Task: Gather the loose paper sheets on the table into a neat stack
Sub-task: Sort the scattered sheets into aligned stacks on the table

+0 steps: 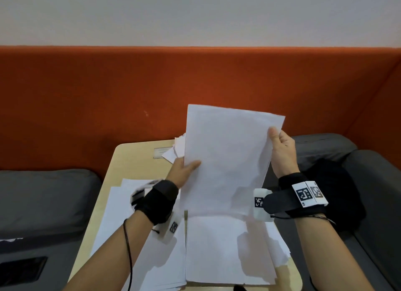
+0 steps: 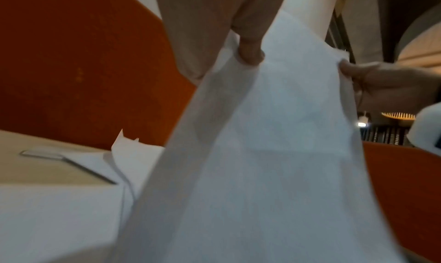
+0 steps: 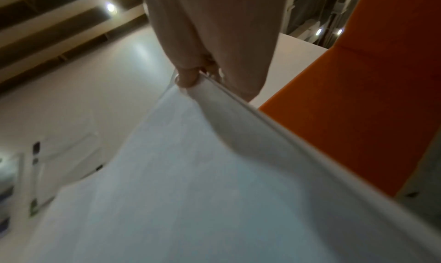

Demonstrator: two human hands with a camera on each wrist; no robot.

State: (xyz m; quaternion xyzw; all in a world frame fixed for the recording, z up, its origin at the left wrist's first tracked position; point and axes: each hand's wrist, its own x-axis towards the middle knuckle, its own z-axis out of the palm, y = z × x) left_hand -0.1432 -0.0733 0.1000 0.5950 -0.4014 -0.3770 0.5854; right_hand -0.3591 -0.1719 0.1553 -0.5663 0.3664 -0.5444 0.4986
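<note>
A bundle of white paper sheets [image 1: 227, 160] stands upright above the small wooden table [image 1: 134, 158], its lower edge near the sheets lying there. My left hand [image 1: 184, 169] pinches its left edge, thumb on the front. My right hand [image 1: 282, 147] grips the right edge higher up. In the left wrist view the paper bundle [image 2: 274, 153] fills the middle, with my left hand [image 2: 248, 51] at its edge and my right hand [image 2: 372, 80] beyond. In the right wrist view my right hand [image 3: 190, 78] pinches the bundle [image 3: 179, 182]. More loose sheets [image 1: 227, 251] lie flat on the table.
An orange padded partition [image 1: 108, 95] rises behind the table. Grey seat cushions [image 1: 43, 195] flank it on the left and right [image 1: 373, 182]. A black bag or cloth [image 1: 338, 195] lies on the right seat. A few sheets [image 1: 175, 149] stick out at the table's far edge.
</note>
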